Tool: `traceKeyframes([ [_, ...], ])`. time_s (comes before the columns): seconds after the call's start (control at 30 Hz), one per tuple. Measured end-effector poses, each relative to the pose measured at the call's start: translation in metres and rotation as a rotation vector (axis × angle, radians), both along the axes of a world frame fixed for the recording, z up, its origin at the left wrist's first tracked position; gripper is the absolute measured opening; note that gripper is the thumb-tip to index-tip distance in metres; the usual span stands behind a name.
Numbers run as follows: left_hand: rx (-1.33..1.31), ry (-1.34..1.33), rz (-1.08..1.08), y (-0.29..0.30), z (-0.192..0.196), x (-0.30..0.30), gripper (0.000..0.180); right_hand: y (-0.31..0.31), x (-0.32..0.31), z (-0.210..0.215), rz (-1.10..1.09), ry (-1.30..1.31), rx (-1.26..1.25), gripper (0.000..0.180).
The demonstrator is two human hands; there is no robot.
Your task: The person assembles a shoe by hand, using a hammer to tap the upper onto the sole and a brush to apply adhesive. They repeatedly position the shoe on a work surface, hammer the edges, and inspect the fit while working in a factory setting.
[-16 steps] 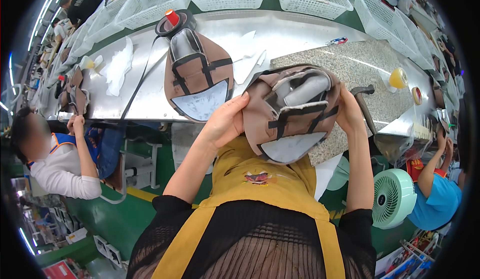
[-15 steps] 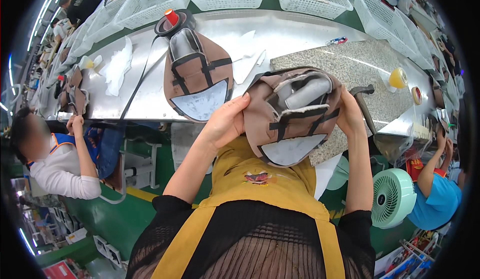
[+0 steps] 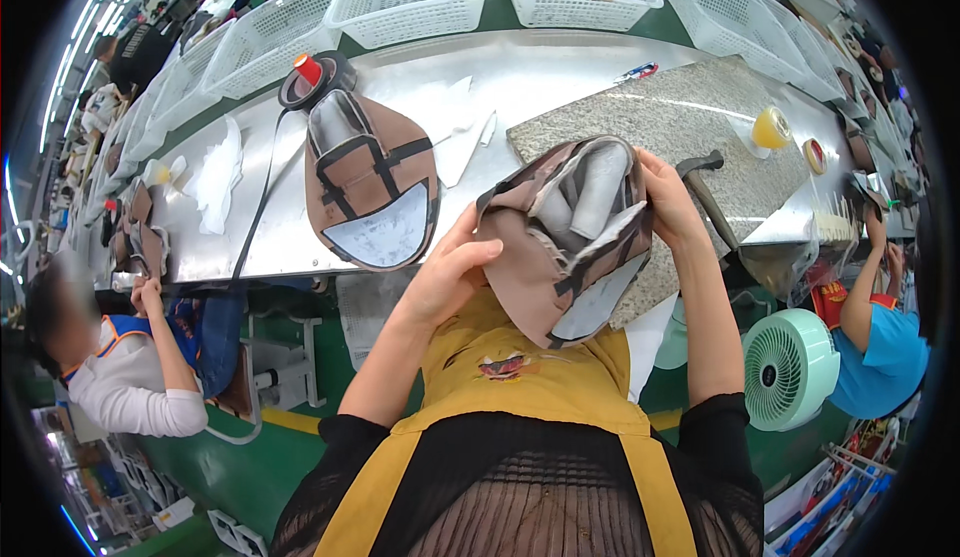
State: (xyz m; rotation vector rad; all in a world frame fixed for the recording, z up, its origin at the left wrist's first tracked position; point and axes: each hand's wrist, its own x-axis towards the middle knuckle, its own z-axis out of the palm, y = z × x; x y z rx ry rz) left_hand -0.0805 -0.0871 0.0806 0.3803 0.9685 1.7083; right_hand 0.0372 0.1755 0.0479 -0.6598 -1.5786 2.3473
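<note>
A brown leather-like bag piece [image 3: 525, 282] with black straps, a pale panel and a grey-white lining is up in front of my apron, over the table's near edge. It is tilted and partly folded, its opening gaping upward. My left hand [image 3: 450, 272] grips its left edge, the thumb on the brown face. My right hand [image 3: 662, 197] closes round its upper right side; some of those fingers are hidden behind it. A similar brown piece [image 3: 372, 172] lies flat on the table at the left, with a black-rimmed tape roll [image 3: 335, 72] at its top.
A speckled stone slab [image 3: 590, 117] lies on the metal table [image 3: 400, 57], bearing a hammer [image 3: 712, 202] and a yellow roll [image 3: 771, 129]. White baskets [image 3: 410, 22] line the far side. A green fan [image 3: 790, 372] stands at right; co-workers sit left and right.
The bag piece has turned and tilted in my hands, its pale panel now folded and facing more to the right. My right hand has shifted up along its edge. The whole view has shifted slightly.
</note>
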Motion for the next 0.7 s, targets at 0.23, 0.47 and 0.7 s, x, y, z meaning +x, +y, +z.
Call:
traceKeyframes([
  [0.23,-0.011,0.106,0.221,0.011,-0.015,-0.001,0.028,-0.014,0.008,0.02,-0.093,0.02,0.212,0.026],
  [0.47,0.151,-0.219,-0.057,0.006,-0.027,0.008,0.043,-0.002,-0.005,0.005,-0.012,-0.04,0.12,0.027],
  [0.7,0.037,-0.217,0.143,0.019,-0.017,0.006,0.043,0.007,-0.016,0.007,-0.128,-0.09,0.902,0.028],
])
